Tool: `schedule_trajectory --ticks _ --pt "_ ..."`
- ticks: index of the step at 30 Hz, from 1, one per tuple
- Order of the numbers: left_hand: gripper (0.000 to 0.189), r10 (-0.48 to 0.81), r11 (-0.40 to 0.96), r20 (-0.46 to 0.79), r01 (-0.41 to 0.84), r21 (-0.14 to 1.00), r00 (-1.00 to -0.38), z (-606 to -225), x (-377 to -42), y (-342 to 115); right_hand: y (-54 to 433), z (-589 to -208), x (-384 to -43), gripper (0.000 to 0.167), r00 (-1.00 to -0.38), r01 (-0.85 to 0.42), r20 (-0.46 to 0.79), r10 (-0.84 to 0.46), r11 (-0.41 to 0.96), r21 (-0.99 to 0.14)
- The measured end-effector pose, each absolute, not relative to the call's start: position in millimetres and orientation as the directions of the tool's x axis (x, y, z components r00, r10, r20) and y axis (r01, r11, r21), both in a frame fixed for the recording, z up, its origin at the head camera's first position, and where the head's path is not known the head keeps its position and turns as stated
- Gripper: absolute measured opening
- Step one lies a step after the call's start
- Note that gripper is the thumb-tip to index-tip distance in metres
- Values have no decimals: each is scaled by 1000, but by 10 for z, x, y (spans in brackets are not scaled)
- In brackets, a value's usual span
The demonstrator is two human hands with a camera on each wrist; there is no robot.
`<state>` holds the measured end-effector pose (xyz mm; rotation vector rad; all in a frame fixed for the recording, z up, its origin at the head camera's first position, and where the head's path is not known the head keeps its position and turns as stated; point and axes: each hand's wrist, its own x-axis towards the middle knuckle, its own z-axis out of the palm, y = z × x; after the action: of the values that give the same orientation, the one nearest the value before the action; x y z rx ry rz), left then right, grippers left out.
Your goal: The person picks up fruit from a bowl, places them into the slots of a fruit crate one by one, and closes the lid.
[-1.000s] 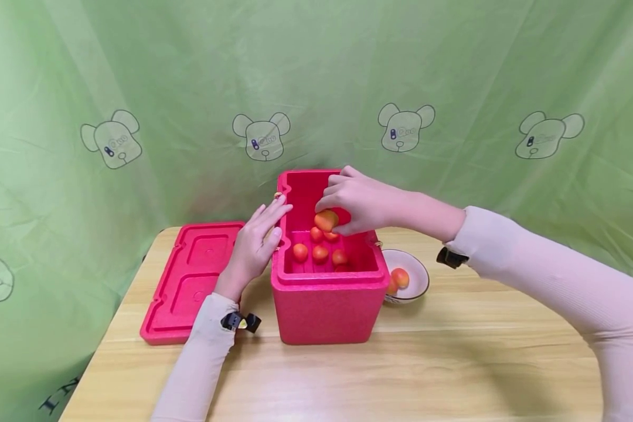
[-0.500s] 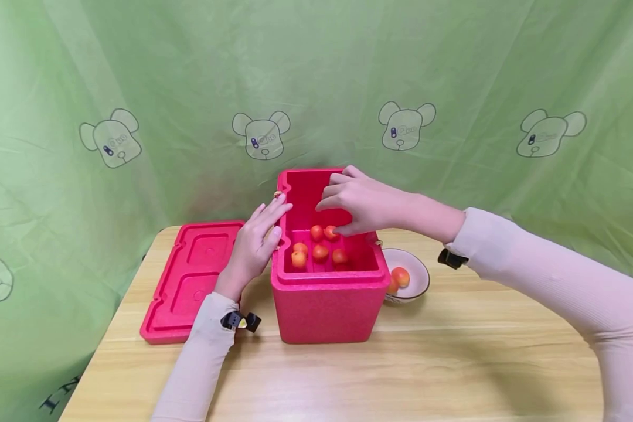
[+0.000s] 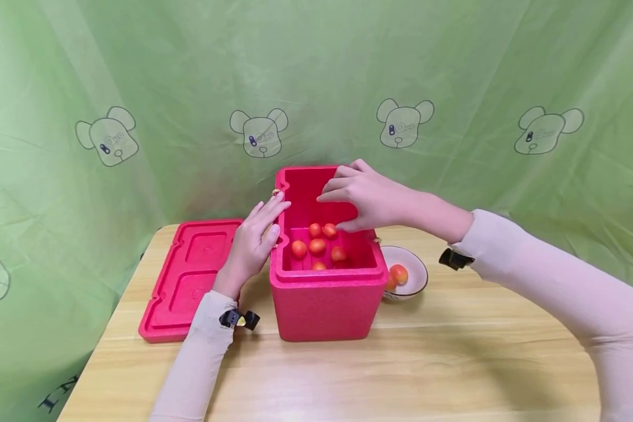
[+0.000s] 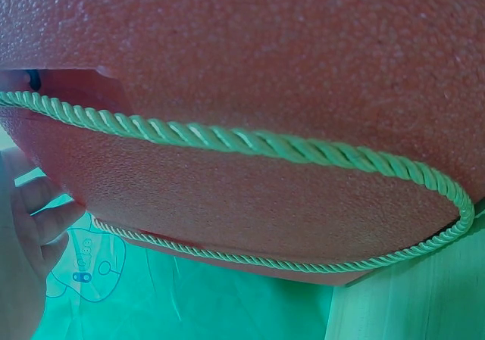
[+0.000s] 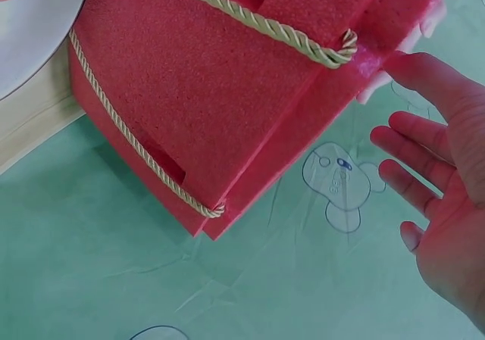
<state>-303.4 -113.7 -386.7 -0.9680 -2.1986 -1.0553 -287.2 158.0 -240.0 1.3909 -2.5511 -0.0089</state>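
Observation:
A red foam box [image 3: 327,310] stands without its lid on the table. Several round orange-red fruits [image 3: 317,247], much like apricots, lie spread on its floor. My right hand [image 3: 371,196] hovers over the box's right side with fingers spread and nothing between them; the right wrist view shows the bare palm [image 5: 455,226] beside the rim. My left hand [image 3: 253,243] rests with extended fingers on the box's left rim. In the left wrist view, its fingers [image 4: 49,223] appear at the left, beyond a twisted rope handle [image 4: 265,143] on the box's side.
The red lid [image 3: 190,281] lies flat, left of the box, partly behind the left arm. A white bowl [image 3: 414,272] with a dark rim, holding fruits [image 3: 398,274], stands close against the box's right. A green curtain [image 3: 316,70] hangs behind the wooden table [image 3: 453,351].
My right hand has let go of a fruit, which dropped into the box and rolled from the front left toward the front wall's middle. The hand's fingers have spread; my left hand stays put.

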Motion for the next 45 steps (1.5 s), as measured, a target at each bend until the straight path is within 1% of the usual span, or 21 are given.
schedule_trajectory --ticks 3,8,12,20,23,29,36,39,45 --pt "53 379 443 693 778 445 -613 -3870 -3044 -1133 1660 -2370 -2855 55 -545 -814 230 -806 574 86" --pt "52 378 441 693 778 448 -614 -3871 -3040 -1130 1846 -2357 -2831 58 -576 -795 309 -757 607 4" --pt "52 378 439 691 777 451 -616 -3874 -3031 -1126 2024 -2387 -2826 61 -590 -784 366 -720 619 -49" --pt "53 372 445 689 771 455 -622 -3901 -3029 -1125 2404 -2501 -2801 66 -620 -753 451 -642 648 -114" --pt "53 371 447 691 771 453 -621 -3900 -3026 -1129 2545 -2567 -2778 66 -645 -730 465 -607 669 -140" --pt "52 371 447 694 773 449 -618 -3893 -3024 -1140 2765 -2745 -2728 63 -707 -676 449 -547 709 -201" --pt "52 364 438 705 780 447 -609 -3892 -3023 -1136 2928 -3063 -2721 62 -707 -681 425 -565 706 -194" --pt "52 363 435 708 782 446 -606 -3892 -3021 -1132 2965 -3199 -2706 61 -717 -677 389 -578 712 -189" --pt "52 360 429 713 786 446 -601 -3895 -3023 -1119 2980 -3450 -2695 58 -749 -655 278 -601 732 -184"
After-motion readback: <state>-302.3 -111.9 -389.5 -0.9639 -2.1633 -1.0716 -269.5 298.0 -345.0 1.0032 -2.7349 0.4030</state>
